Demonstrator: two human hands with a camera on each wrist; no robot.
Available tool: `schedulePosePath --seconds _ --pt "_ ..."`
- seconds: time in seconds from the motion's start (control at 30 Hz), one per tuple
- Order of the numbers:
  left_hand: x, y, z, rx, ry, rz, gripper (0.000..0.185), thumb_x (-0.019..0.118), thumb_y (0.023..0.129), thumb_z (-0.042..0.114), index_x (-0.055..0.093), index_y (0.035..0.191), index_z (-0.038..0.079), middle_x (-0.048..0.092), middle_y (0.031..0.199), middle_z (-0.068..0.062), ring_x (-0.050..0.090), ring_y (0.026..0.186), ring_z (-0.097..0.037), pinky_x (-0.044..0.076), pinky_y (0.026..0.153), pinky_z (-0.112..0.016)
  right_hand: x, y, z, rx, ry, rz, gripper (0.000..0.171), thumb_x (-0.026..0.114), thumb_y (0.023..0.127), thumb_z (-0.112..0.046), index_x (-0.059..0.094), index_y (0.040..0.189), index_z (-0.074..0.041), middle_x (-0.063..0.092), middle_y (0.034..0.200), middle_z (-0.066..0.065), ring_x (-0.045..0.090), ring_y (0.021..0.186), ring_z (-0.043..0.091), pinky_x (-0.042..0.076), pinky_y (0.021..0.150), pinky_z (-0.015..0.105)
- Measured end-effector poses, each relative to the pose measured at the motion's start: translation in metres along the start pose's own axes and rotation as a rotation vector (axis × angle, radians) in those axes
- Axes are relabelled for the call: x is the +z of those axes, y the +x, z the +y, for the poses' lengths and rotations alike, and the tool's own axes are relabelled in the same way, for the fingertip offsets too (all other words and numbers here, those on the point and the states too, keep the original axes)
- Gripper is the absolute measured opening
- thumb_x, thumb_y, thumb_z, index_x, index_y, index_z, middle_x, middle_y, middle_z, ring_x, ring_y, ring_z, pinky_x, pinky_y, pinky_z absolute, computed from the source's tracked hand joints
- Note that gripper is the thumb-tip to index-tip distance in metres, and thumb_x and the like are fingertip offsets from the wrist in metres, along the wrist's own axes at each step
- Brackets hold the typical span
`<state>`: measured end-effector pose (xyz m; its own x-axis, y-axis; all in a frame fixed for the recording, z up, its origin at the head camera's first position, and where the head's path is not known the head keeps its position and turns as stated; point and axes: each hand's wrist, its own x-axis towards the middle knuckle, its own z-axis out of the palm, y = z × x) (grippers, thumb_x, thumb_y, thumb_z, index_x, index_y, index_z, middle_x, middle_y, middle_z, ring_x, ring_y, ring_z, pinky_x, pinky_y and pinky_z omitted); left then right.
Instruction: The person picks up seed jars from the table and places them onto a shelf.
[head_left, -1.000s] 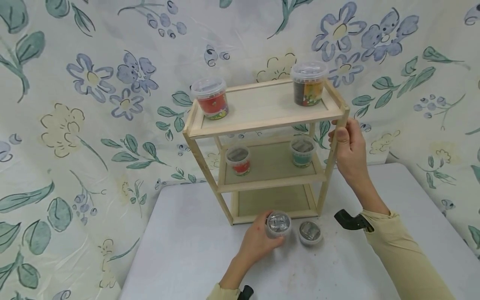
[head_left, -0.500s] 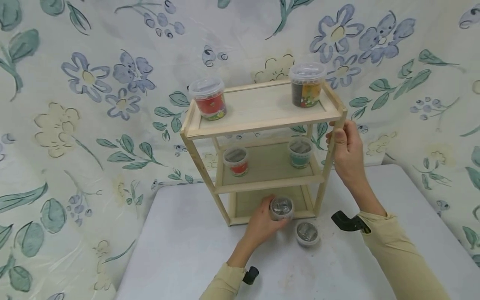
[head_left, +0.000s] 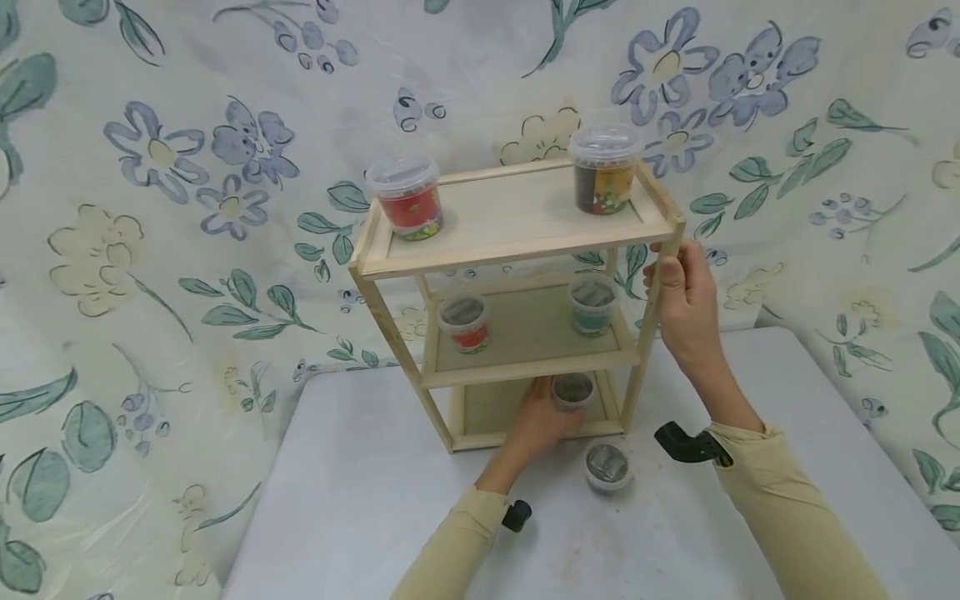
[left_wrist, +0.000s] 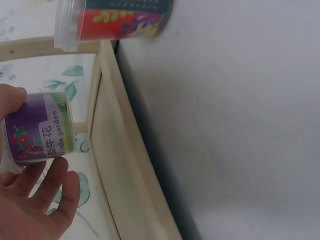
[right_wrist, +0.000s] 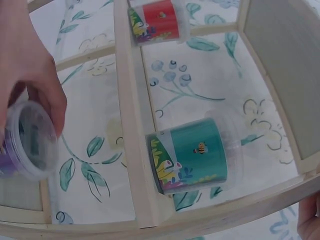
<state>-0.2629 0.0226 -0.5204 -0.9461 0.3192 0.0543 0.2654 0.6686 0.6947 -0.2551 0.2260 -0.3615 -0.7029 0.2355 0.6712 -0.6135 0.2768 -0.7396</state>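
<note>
Holding a little purple-label tub (head_left: 573, 391) in the left hand (head_left: 542, 422), fingers curled around its side, and it's sitting right inside the bottom level of the wooden shelf (head_left: 517, 250). From the left wrist view you can see the tub's label with red berries on it, the thumb and fingers wrapping it, the shelf's floor board just beside it.

The right hand (head_left: 684, 302) is gripping the shelf's front right post, just under the top tier, thumb on the front and fingers going around the back.

Another small clear-lidded tub (head_left: 607, 467) is standing on the grey worktop (head_left: 360, 500) just in front of the shelf, near the left hand but not touching it.

On the middle tier there's a red tub (head_left: 464, 322) on the left and a teal tub (head_left: 592, 305) on the right, well apart. Up top a bigger red tub (head_left: 403, 196) is sitting at the left corner and a dark one with an orange label (head_left: 603, 169) at the right corner. A floral sheet (head_left: 187, 208) is hanging behind it all.
</note>
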Motion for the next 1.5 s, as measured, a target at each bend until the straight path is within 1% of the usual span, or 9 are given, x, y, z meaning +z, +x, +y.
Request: schedulePosePath --seconds 0.1,0.23,0.37,0.5,0.7,0.93,1.07,1.37,1.5 --pt "0.003 0.011 0.002 -0.029 -0.003 -0.023 0.082 0.069 0.088 0.041 0.03 0.153 0.009 0.043 0.15 -0.017 0.043 0.137 -0.034 0.039 0.109 -0.047 0.0 0.001 0.001 -0.002 -0.004 -0.007 0.059 0.04 0.1 -0.043 0.048 0.125 0.01 0.054 0.097 -0.009 0.056 0.087 0.01 0.044 0.078 0.024" --pt "0.007 0.024 0.001 -0.04 -0.028 -0.045 0.077 0.068 0.088 0.039 0.033 0.152 0.013 0.047 0.147 -0.014 0.045 0.136 -0.03 0.039 0.109 -0.046 0.0 0.002 0.003 -0.011 -0.015 -0.007 0.057 0.04 0.1 -0.042 0.047 0.125 0.009 0.054 0.098 -0.01 0.056 0.087 0.011 0.044 0.078 0.023" --pt "0.013 0.033 -0.001 -0.031 -0.05 -0.068 0.072 0.069 0.088 0.037 0.037 0.149 0.014 0.051 0.143 -0.013 0.05 0.131 -0.028 0.043 0.105 -0.045 0.0 0.001 0.004 -0.013 -0.007 -0.006 0.058 0.04 0.101 -0.043 0.047 0.125 0.009 0.053 0.103 -0.012 0.056 0.088 0.01 0.044 0.078 0.023" --pt "0.018 0.038 -0.002 -0.001 -0.063 -0.062 0.069 0.069 0.088 0.034 0.04 0.146 0.012 0.054 0.139 -0.014 0.053 0.126 -0.028 0.045 0.102 -0.045 -0.001 0.0 0.004 -0.021 0.002 -0.006 0.06 0.04 0.1 -0.044 0.047 0.125 0.01 0.053 0.105 -0.014 0.056 0.088 0.008 0.045 0.078 0.023" --pt "0.022 0.04 -0.007 0.039 -0.099 -0.061 0.071 0.07 0.088 0.027 0.035 0.148 0.013 0.049 0.143 -0.012 0.048 0.133 -0.027 0.04 0.108 -0.043 0.0 0.0 0.005 -0.033 0.002 -0.008 0.061 0.04 0.1 -0.045 0.047 0.125 0.01 0.052 0.105 -0.014 0.056 0.087 0.007 0.044 0.078 0.023" --pt "0.03 0.044 -0.014 0.05 -0.039 -0.053 0.076 0.071 0.088 0.03 0.031 0.15 0.013 0.045 0.147 -0.013 0.044 0.137 -0.026 0.038 0.111 -0.041 0.0 0.0 0.004 -0.032 -0.013 -0.01 0.06 0.039 0.1 -0.044 0.047 0.125 0.01 0.053 0.101 -0.012 0.055 0.086 0.008 0.044 0.077 0.024" --pt "0.033 0.046 -0.016 0.049 -0.041 -0.053 0.077 0.072 0.087 0.03 0.03 0.149 0.012 0.045 0.146 -0.013 0.044 0.137 -0.027 0.038 0.111 -0.041 -0.001 0.0 0.004 -0.039 -0.017 -0.007 0.059 0.039 0.1 -0.043 0.047 0.125 0.009 0.053 0.102 -0.012 0.055 0.087 0.01 0.044 0.077 0.023" --pt "0.028 0.039 -0.015 0.038 -0.136 -0.048 0.07 0.074 0.086 0.03 0.038 0.144 0.012 0.05 0.142 -0.012 0.051 0.127 -0.025 0.045 0.103 -0.041 0.0 -0.001 0.003 -0.05 -0.026 0.0 0.054 0.039 0.102 -0.04 0.048 0.125 0.008 0.053 0.097 -0.011 0.054 0.087 0.008 0.044 0.077 0.023" --pt "0.023 0.036 -0.014 0.01 -0.147 -0.064 0.072 0.074 0.087 0.033 0.039 0.144 0.01 0.049 0.144 -0.012 0.048 0.133 -0.027 0.042 0.107 -0.042 0.0 -0.001 0.003 -0.047 -0.032 0.001 0.053 0.039 0.103 -0.039 0.048 0.125 0.008 0.052 0.097 -0.011 0.054 0.086 0.009 0.044 0.077 0.023"
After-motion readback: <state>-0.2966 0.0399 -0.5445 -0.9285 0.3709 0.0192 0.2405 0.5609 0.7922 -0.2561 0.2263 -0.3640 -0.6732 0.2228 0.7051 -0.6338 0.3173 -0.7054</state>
